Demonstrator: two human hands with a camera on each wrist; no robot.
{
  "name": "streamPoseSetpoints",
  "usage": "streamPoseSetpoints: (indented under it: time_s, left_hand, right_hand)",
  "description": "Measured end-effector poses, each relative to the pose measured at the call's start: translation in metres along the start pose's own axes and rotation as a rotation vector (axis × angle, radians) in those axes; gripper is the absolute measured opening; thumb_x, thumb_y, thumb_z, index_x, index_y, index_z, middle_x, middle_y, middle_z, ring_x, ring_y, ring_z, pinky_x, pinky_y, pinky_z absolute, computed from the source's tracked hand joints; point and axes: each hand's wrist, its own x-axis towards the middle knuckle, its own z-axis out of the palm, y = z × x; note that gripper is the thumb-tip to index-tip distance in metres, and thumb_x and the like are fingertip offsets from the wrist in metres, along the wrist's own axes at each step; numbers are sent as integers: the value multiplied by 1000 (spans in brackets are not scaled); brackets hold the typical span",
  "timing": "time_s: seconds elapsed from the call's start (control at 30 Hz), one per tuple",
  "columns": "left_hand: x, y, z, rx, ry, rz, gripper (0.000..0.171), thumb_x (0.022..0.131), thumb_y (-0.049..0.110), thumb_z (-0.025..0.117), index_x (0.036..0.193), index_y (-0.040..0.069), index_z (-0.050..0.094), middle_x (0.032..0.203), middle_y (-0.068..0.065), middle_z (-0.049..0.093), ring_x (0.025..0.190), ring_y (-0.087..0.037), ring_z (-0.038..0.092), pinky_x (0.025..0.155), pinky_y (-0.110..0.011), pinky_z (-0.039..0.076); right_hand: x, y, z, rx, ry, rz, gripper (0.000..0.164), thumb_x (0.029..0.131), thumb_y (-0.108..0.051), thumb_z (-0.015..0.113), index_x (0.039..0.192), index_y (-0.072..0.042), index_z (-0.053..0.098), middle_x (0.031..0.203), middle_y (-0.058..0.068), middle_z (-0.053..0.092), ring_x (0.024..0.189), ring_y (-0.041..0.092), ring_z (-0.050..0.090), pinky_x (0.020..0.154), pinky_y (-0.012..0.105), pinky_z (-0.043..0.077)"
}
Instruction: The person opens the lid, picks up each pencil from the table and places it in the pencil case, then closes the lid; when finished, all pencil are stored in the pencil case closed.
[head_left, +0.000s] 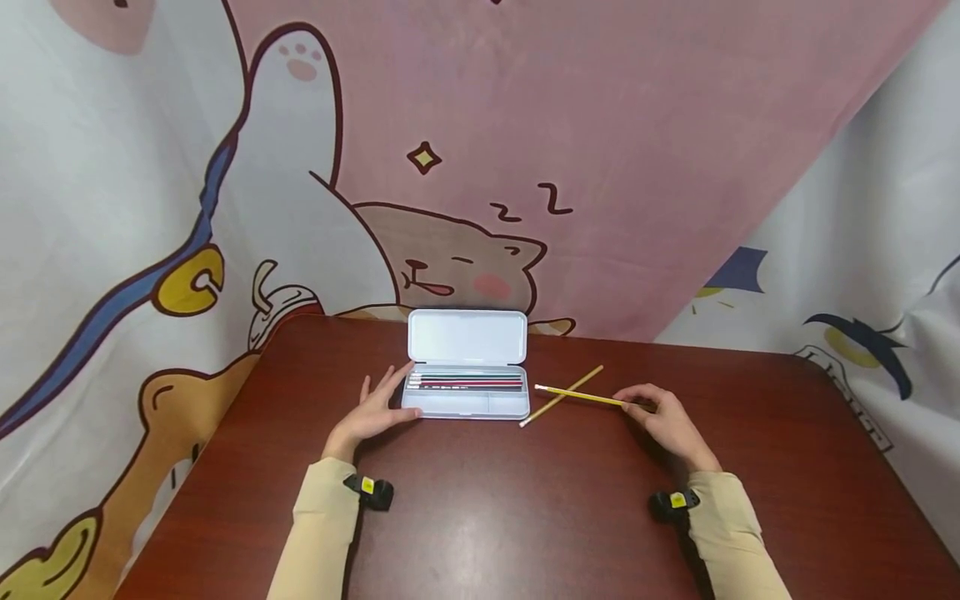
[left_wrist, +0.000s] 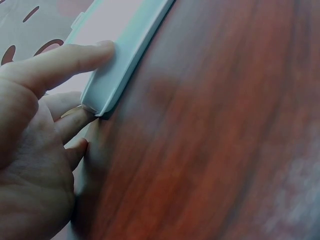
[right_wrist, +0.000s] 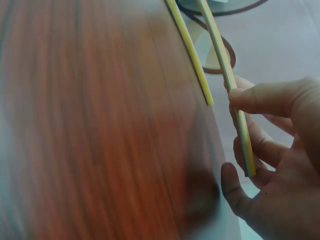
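Note:
An open pencil case, pale blue-white, stands on the table with its lid raised at the back. Several pencils lie side by side in its rear compartment. My left hand holds the case by its left end, thumb on the front wall and the other fingers around the side. Between thumb and fingers, my right hand pinches a yellow pencil near one end, its white-tipped end toward the case. Another yellow pencil lies slantwise on the table, crossed by the held one in the head view.
The case stands near the back edge of the dark red-brown wooden table. Behind the table hangs a cartoon-printed cloth. A small black camera is strapped to each wrist, over cream sleeves.

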Motion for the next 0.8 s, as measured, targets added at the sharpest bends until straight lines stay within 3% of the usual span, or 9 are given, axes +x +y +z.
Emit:
streamPoseSetpoints:
  time_s: [0.57, 0.8]
  left_hand:
    - [0, -1, 0, 10, 5, 6, 85, 85, 31, 70, 153, 8, 24, 155, -17, 26, 145, -38, 5, 109, -54, -17]
    - [1, 0, 0, 10, 0, -8, 87, 84, 33, 71, 153, 9, 24, 155, -17, 26, 145, -37, 4, 109, -53, -17]
  right_hand:
    - [23, -37, 44, 95, 28, -65, 16, 87, 3, 67, 101, -4, 72, 95, 7, 66, 89, 20, 58, 74, 25, 46]
    - [34, -52, 62, 111, 21, -59, 16, 87, 1, 68, 101, -4, 73, 97, 8, 69, 90, 22, 60, 76, 32, 48]
